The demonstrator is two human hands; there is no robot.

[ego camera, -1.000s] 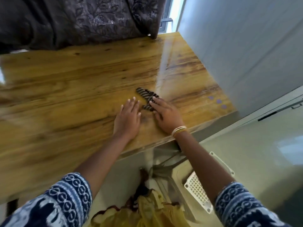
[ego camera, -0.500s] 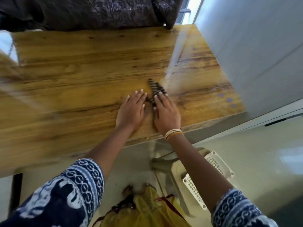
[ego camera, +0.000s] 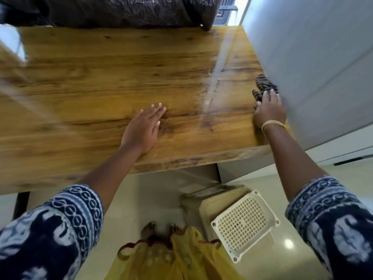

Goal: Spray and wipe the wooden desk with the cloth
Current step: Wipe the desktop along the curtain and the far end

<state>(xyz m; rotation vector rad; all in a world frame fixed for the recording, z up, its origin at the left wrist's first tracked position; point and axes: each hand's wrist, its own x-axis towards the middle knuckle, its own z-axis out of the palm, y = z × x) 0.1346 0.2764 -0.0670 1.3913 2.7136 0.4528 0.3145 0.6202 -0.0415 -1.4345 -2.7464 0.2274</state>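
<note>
The glossy wooden desk fills the upper half of the head view. A dark striped cloth lies at the desk's right edge, against the grey wall. My right hand presses down on the cloth's near part, fingers over it. My left hand rests flat on the desk near its front edge, fingers together, holding nothing. A wet sheen shows on the wood between the two hands. No spray bottle is in view.
A grey wall borders the desk's right side. Dark patterned curtain fabric hangs over the far edge. Below the front edge, a cream plastic stool stands on the pale floor, beside my yellow garment.
My right hand has slid the cloth from the desk's middle, beside my left hand, rightward to the wall edge. My left hand has stayed flat in place.
</note>
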